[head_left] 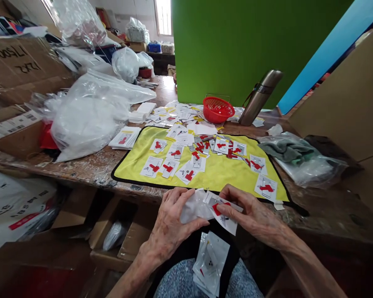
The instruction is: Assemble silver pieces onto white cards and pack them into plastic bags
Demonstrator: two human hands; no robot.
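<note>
My left hand (170, 225) grips a small clear plastic bag (195, 207) between thumb and fingers, just past the table's front edge. Right beside it, my right hand (250, 211) pinches a printed card (230, 224) with a red piece (219, 208) on its face, the thumb pressing on that piece. The card's left edge meets the bag's right side; I cannot tell whether it is inside. Below both hands, several filled clear packets (211, 260) lie on my lap. Ahead, cards with red pieces (168, 167) are spread over a yellow cloth (130, 167).
A red basket (217, 111) and a tilted steel flask (259, 99) stand behind the cloth, before a green panel (251, 41). Stacked cards (124, 138) and a big plastic bag (87, 107) lie left. A grey-green rag (290, 147) lies right. Cardboard boxes (130, 231) sit below the table.
</note>
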